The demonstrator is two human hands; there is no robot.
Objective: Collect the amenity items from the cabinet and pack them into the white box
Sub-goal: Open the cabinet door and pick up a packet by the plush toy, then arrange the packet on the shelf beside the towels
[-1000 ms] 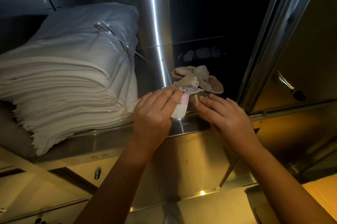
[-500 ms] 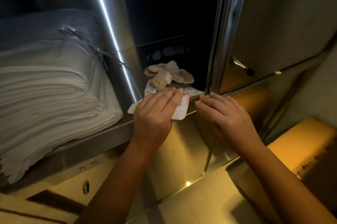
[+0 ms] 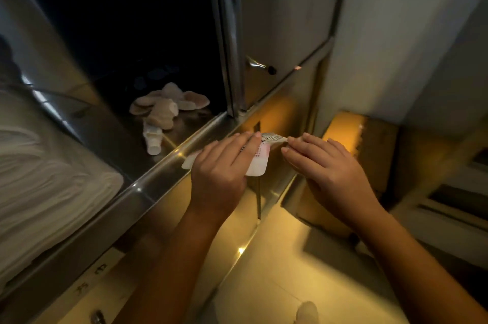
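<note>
Amenity packets (image 3: 257, 169) are held just off the cabinet shelf (image 3: 158, 175) edge, gripped under the left hand (image 3: 220, 168) with its fingers pressed together over them. Their printed end is touched by the right hand (image 3: 330, 173), fingers straight and together.

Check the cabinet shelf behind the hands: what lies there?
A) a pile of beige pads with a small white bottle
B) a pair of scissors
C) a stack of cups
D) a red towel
A: the beige pads and the small white bottle lie on the shelf, further in than the left hand, which holds white packets at its edge.
</note>
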